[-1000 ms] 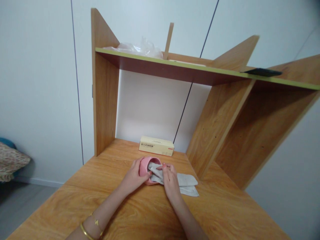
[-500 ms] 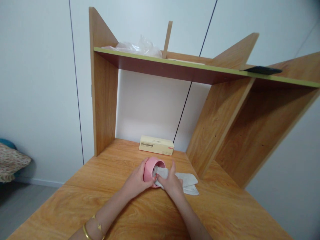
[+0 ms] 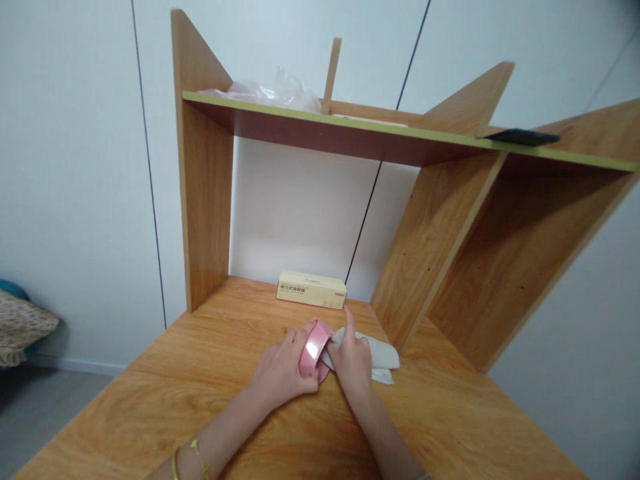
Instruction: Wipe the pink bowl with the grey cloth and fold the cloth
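Note:
A pink bowl-like container (image 3: pixel 316 348) is tilted on its side just above or on the wooden desk, its opening turned to the right. My left hand (image 3: pixel 286 365) grips it from the left, fingers over the top and thumb below. My right hand (image 3: pixel 354 363) is at the opening, shut on a pale grey cloth (image 3: pixel 384 355); its index finger points up, while the other fingertips are hidden at the container's mouth. The cloth's loose end trails to the right over the desk.
Behind the hands a cream box (image 3: pixel 312 290) with dark print stands on the desk (image 3: pixel 210 373). A wooden shelf (image 3: pixel 360 137) spans above, bearing a clear plastic bag (image 3: pixel 280 92) and a dark flat object (image 3: pixel 525 137). Upright panels (image 3: pixel 435 247) bound the right side.
The pink container has been turned, so its opening faces further right and its outer side shows more. My right hand has moved slightly right with the cloth, its fingers more hidden.

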Demonstrator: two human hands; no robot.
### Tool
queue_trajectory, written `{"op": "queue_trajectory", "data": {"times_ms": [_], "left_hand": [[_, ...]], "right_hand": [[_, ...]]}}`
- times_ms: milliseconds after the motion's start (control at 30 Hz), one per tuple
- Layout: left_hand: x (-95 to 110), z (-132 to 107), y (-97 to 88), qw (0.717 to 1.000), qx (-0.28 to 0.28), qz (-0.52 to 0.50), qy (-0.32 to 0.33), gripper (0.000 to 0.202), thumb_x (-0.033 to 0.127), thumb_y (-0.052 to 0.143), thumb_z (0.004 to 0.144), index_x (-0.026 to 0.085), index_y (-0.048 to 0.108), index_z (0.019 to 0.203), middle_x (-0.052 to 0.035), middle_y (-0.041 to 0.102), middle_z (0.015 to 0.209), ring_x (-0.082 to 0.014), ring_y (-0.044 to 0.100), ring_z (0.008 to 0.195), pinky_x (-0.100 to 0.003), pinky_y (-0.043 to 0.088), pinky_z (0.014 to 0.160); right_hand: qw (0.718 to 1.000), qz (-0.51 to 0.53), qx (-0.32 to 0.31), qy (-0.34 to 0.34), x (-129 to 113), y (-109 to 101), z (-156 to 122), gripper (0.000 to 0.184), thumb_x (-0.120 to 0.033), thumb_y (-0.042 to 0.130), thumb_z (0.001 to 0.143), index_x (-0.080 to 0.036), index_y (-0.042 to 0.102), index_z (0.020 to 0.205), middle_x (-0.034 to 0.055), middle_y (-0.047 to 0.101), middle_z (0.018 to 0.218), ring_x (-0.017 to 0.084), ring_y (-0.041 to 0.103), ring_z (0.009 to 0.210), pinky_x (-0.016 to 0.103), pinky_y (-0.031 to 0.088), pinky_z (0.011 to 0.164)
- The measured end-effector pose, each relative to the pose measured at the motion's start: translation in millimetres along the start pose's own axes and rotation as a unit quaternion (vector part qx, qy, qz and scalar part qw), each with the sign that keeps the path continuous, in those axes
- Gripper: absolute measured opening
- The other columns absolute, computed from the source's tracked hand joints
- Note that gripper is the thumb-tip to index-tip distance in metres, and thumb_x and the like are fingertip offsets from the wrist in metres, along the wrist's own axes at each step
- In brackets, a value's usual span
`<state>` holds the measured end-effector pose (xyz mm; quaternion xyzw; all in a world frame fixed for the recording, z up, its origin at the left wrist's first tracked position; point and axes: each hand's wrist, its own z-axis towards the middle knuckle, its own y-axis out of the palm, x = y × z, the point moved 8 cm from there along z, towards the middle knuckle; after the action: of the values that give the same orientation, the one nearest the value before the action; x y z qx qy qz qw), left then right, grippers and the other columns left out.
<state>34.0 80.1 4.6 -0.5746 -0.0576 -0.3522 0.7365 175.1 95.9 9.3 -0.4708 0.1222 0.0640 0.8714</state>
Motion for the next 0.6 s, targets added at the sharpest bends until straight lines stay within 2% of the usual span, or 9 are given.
{"op": "queue_trajectory", "data": {"times_ms": [100,167,333,433,500,600], "left_hand": [[1.2,-0.6,-0.2,1.000,-0.002,0.005,0.001,0.073,0.039,0.057,0.068,0.024,0.028,0.134,-0.0100,0.055,0.109,-0.0278,0.058,0.087,-0.033,0.043,0.073],[-0.5,-0.3,0.6,1.000,-0.003,-0.004,-0.003,0.073,0.039,0.056,0.068,0.024,0.028,0.134,-0.0103,0.055,0.109,-0.0285,0.057,0.089,-0.034,0.043,0.074],[-5.8,0.8,1.2,0.999,0.008,-0.042,-0.011,0.077,0.037,0.060,0.065,0.024,0.026,0.134,-0.0104,0.052,0.117,-0.0300,0.053,0.100,-0.037,0.042,0.082],[-8.2,0.2,-1.3,0.998,0.009,-0.052,-0.021,0.079,0.035,0.062,0.064,0.024,0.027,0.134,-0.0103,0.051,0.120,-0.0302,0.052,0.103,-0.038,0.041,0.083],[-8.4,-0.4,-5.0,0.998,0.011,-0.055,-0.025,0.079,0.035,0.063,0.064,0.023,0.028,0.133,-0.0102,0.051,0.121,-0.0299,0.052,0.104,-0.037,0.041,0.084],[-6.2,-0.7,-9.8,0.998,0.007,-0.049,-0.026,0.077,0.038,0.062,0.064,0.023,0.029,0.133,-0.0091,0.053,0.119,-0.0297,0.053,0.104,-0.036,0.042,0.083]], "right_hand": [[0.997,0.010,0.042,-0.062,-12.0,-10.5,-2.3,0.060,-0.025,0.047,0.078,-0.017,0.027,0.134,0.0044,0.065,0.069,0.023,0.058,0.065,0.032,0.036,0.068],[0.998,0.011,0.033,-0.051,-11.4,-6.9,-2.8,0.060,-0.026,0.046,0.078,-0.015,0.027,0.134,0.0059,0.066,0.070,0.023,0.059,0.066,0.032,0.036,0.067],[0.991,0.038,-0.098,0.080,7.1,26.3,-8.3,0.069,-0.042,0.044,0.080,-0.010,0.019,0.135,0.0110,0.067,0.074,0.026,0.062,0.068,0.029,0.036,0.055],[0.984,0.056,-0.141,0.096,6.7,36.3,-11.9,0.073,-0.045,0.045,0.078,-0.010,0.018,0.136,0.0115,0.067,0.077,0.027,0.063,0.072,0.029,0.036,0.054],[0.986,0.043,-0.132,0.090,3.9,33.5,-11.4,0.070,-0.043,0.045,0.078,-0.011,0.021,0.135,0.0119,0.068,0.078,0.027,0.063,0.073,0.029,0.036,0.055],[0.995,-0.015,-0.077,0.057,-4.1,18.2,-7.7,0.061,-0.036,0.044,0.080,-0.012,0.028,0.134,0.0120,0.068,0.074,0.029,0.062,0.069,0.031,0.035,0.057]]}}
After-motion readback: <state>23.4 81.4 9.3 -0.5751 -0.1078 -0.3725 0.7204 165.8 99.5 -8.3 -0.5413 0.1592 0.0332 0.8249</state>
